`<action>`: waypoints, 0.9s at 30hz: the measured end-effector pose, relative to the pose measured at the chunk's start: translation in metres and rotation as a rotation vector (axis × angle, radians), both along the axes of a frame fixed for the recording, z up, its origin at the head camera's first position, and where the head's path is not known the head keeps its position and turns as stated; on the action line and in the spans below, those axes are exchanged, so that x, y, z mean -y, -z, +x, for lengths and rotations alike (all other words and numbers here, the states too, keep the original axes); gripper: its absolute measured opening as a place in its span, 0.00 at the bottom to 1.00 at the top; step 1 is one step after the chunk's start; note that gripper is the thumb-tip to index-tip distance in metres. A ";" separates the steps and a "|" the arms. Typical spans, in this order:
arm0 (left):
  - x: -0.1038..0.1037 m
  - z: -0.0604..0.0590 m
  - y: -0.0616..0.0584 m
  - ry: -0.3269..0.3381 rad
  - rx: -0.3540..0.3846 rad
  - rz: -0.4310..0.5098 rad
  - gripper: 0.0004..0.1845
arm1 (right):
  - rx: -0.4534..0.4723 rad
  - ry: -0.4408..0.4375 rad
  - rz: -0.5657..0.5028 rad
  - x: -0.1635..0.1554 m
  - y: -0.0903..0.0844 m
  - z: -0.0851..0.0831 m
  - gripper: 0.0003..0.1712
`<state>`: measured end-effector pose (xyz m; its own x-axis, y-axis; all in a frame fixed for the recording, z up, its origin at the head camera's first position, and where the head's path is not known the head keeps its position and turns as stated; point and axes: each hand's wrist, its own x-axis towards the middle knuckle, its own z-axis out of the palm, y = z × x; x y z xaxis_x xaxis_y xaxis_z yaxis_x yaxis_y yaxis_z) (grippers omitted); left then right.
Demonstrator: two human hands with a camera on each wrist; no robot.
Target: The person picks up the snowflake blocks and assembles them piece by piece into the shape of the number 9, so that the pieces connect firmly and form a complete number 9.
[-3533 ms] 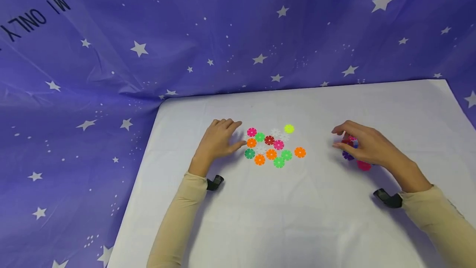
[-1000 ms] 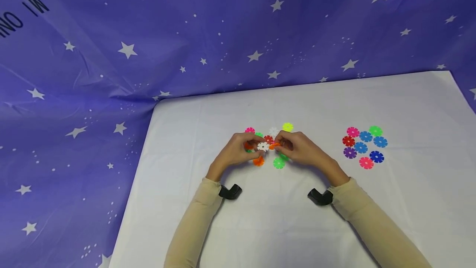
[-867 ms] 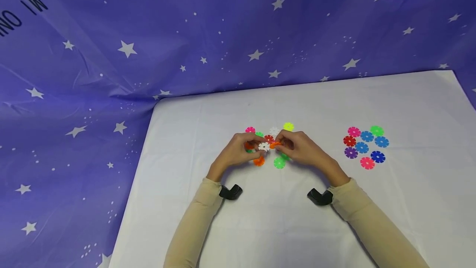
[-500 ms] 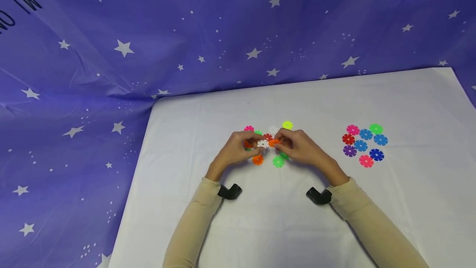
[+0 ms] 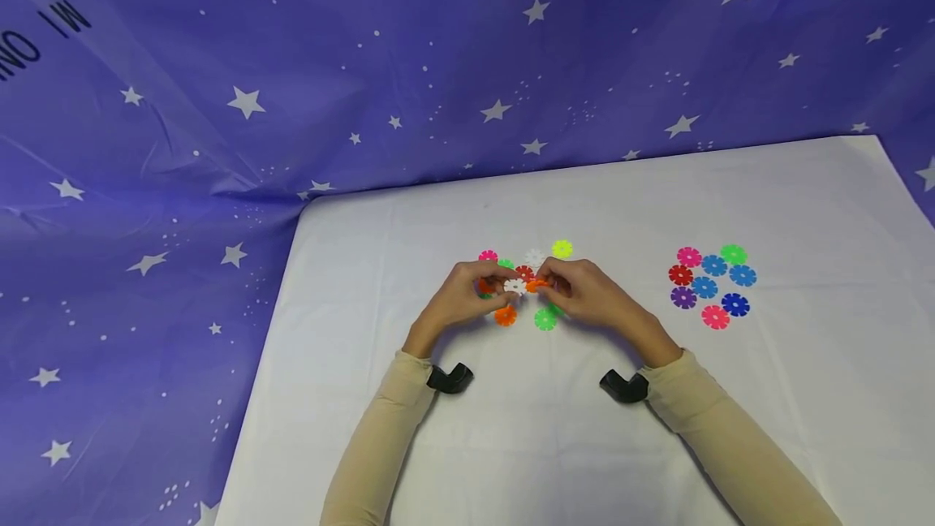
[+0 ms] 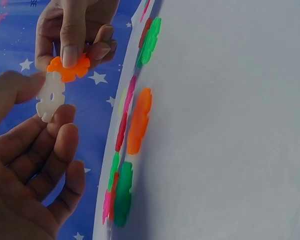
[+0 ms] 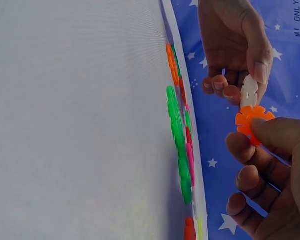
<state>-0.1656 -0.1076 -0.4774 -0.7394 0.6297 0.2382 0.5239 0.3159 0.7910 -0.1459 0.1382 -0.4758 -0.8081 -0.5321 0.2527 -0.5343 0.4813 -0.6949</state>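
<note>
For what appears to be a rim-to-rim joining, a notch of the white disc should be lined up with one of the orange disc, then pressed evenly, without twisting. The white disc is pinched by the left hand; just right of it, meeting its edge, the orange disc is pinched by the right hand. Whether they are interlocked cannot be told. Below the white disc, loose discs are spread on the surface.

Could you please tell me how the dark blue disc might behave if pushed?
Lying flat, the dark blue disc would likely slide on the white cloth rather than roll or tip. It is probably stiff, since the similar orange disc looks unbent in the right hand.
</note>
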 end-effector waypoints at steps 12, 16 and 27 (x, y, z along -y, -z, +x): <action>-0.004 0.002 -0.002 0.036 0.026 -0.052 0.17 | -0.061 0.013 -0.021 0.000 0.002 0.001 0.07; -0.004 0.003 -0.003 0.038 0.034 -0.051 0.17 | -0.093 0.003 -0.067 0.002 0.004 0.002 0.08; -0.011 0.007 -0.003 -0.123 0.463 0.113 0.20 | -0.111 0.049 -0.160 0.003 0.008 0.002 0.11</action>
